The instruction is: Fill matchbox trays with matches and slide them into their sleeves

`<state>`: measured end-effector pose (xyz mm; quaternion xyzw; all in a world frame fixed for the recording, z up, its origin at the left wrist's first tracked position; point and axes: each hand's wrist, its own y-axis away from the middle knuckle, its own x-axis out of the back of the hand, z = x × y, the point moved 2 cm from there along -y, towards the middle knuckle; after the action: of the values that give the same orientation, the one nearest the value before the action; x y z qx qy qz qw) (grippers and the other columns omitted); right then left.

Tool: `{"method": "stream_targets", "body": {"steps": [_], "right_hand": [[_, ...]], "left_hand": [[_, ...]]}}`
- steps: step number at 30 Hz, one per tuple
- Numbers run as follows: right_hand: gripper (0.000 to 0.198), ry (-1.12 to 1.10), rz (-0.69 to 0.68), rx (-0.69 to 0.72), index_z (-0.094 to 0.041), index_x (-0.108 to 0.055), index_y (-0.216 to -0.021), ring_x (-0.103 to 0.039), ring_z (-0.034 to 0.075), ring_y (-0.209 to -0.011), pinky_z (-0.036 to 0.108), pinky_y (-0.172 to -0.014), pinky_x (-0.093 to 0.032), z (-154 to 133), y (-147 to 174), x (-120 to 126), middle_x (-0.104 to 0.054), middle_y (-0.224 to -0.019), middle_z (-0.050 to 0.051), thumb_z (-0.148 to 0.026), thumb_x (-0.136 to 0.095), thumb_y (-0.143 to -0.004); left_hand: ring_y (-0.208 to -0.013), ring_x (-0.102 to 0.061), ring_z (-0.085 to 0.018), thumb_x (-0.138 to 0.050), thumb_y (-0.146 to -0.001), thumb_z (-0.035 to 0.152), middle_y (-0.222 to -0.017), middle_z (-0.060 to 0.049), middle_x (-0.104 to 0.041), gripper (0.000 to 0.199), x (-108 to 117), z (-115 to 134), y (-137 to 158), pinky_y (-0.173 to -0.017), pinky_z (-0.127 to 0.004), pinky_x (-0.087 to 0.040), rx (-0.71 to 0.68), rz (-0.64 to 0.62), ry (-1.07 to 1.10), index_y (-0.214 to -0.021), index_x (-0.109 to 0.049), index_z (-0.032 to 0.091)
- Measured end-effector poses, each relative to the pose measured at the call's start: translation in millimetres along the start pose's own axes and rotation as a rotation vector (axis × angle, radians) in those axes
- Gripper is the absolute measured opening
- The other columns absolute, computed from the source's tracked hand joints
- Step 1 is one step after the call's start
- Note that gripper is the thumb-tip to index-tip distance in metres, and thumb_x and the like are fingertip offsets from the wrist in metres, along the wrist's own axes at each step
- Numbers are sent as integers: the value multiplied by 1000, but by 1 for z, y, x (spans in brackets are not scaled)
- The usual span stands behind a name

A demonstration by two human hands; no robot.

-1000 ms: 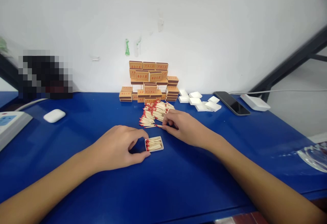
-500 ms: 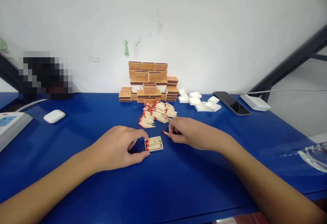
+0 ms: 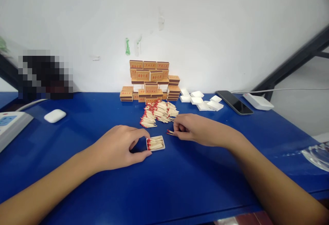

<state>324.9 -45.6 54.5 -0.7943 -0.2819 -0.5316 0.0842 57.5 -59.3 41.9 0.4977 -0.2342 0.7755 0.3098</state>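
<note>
A white matchbox tray [image 3: 156,149] filled with red-tipped matches lies flat on the blue table. My left hand [image 3: 123,147] steadies its left end, thumb at the near corner and a finger at the far corner. Just right of the tray, my right hand [image 3: 191,129] pinches a couple of matches [image 3: 170,132] between thumb and fingers, their red heads pointing left. Beyond both hands is a loose heap of matches [image 3: 160,111]. Closed matchboxes [image 3: 150,76] with orange-yellow labels stand stacked against the wall behind it.
Several white empty trays [image 3: 203,102] lie right of the heap, beside a dark phone [image 3: 235,102] and a white box [image 3: 258,101]. At left are a small white rounded case [image 3: 55,115] and a power strip [image 3: 14,125]. Clear plastic [image 3: 317,156] lies at the right edge.
My right hand has shifted slightly right and up, away from the tray. Two match heads now show in its pinch where one showed before. My left hand stays on the tray.
</note>
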Motion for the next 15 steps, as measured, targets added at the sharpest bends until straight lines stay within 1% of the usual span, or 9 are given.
{"method": "stream_targets", "body": {"steps": [3, 9, 12, 15], "right_hand": [[28, -11, 14, 17, -22, -61, -87, -52, 15, -68, 29, -59, -35, -1, 1, 1, -66, -84, 2, -45, -57, -102], [25, -20, -8, 32, -22, -61, -86, -55, 16, -75, 30, -64, -39, -3, 1, 2, -68, -90, 3, -38, -54, -104], [23, -5, 25, 36, -22, -61, -87, -57, 17, -78, 30, -67, -41, -2, 1, 3, -69, -92, 4, -34, -52, -104], [22, 17, 43, 11, -22, -63, -88, -58, 17, -77, 30, -66, -40, 0, 2, 3, -69, -92, 4, -36, -55, -103]], "left_hand": [[-54, -53, -11, -71, -90, 42, -62, 7, -56, 27, 0, 0, 1, -55, -24, -34, -1, 2, 8, -110, -74, 24], [-54, -52, -11, -71, -90, 42, -61, 6, -55, 26, 0, 0, 1, -55, -24, -33, -3, 2, 6, -109, -74, 24], [-53, -52, -11, -70, -90, 42, -61, 6, -56, 27, 0, 1, 1, -54, -24, -33, -8, 8, 0, -110, -74, 24], [-54, -53, -11, -70, -90, 43, -62, 6, -56, 28, 0, 0, 0, -54, -24, -33, -13, 9, -10, -110, -74, 24]]}}
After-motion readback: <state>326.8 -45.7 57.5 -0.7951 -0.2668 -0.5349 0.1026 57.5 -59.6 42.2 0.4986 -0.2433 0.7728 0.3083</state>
